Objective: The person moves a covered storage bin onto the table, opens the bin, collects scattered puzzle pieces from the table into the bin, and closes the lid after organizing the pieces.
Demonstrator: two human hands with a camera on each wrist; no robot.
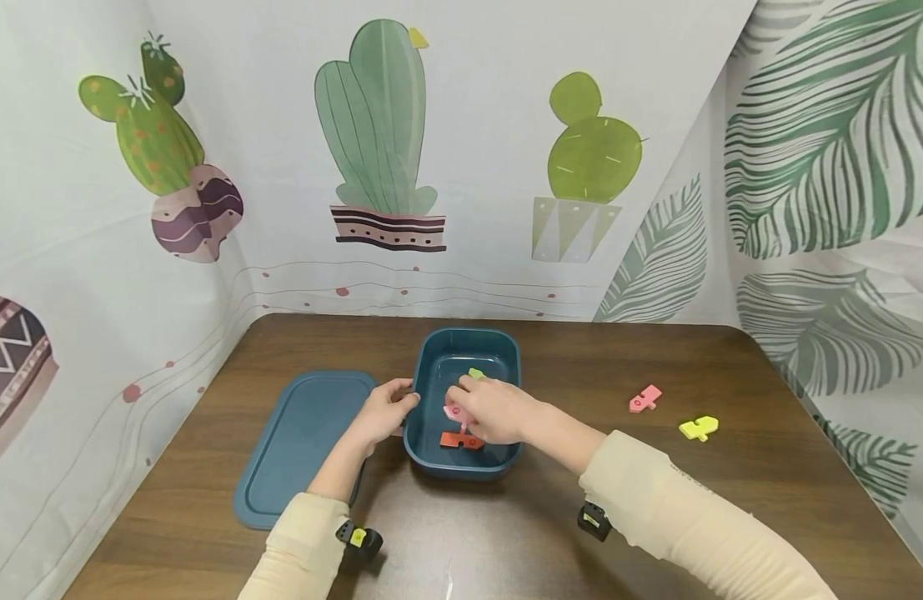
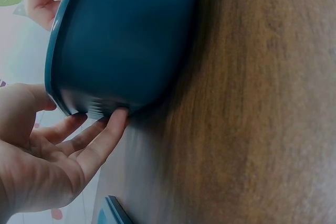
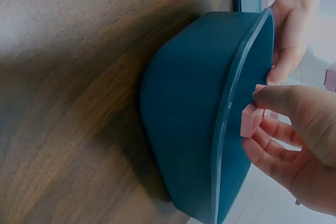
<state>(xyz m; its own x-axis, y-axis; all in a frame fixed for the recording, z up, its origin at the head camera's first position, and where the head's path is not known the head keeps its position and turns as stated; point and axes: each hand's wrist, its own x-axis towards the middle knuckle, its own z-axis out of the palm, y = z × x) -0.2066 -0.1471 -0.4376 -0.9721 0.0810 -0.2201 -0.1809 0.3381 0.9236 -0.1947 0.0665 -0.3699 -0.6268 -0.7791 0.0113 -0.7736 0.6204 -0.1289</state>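
Note:
A deep blue rectangular box [image 1: 464, 472] stands on the table. My left hand [image 1: 386, 410] holds it at the left side, thumb at the rim and fingers against the ribbed outer wall in the left wrist view. Inside the box, my right hand [image 1: 499, 408] pinches a pink puzzle piece [image 3: 251, 120] between thumb and fingers, just past the near rim in the right wrist view. An orange puzzle piece [image 1: 452, 439] lies on the box floor below that hand. Part of a green piece [image 1: 476, 373] shows beyond the fingers.
Left of the box, a flat blue lid [image 1: 303, 454] lies on the brown wooden table [image 1: 566, 350], partly behind my left forearm. To the right lie another pink piece [image 1: 644, 399] and a yellow piece [image 1: 699, 428]. A patterned cloth [image 1: 491, 167] hangs behind the table.

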